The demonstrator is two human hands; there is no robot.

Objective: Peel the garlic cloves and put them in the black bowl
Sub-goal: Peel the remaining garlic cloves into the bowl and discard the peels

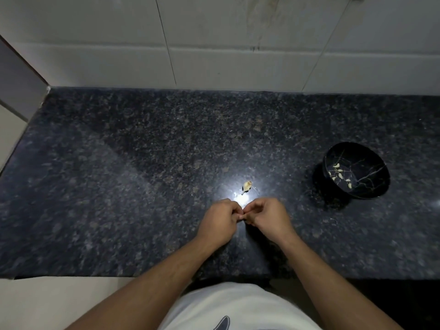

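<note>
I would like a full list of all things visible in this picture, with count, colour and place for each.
black bowl: one, black with thin pale veins, on the countertop, far right.
peeled garlic cloves: several, whitish, inside the bowl.
garlic piece: one, yellowish, on the countertop just beyond the hands.
skin scrap: one, pale, on the countertop below the bowl.
countertop: one, dark speckled stone.
wall tiles: several, white, behind the countertop.
left hand: one, fingers curled, pinching something small that is mostly hidden.
right hand: one, fingers curled, meeting the left at the fingertips.

A black bowl [366, 184] veined with pale lines sits on a dark speckled granite counter [119, 186].
</note>
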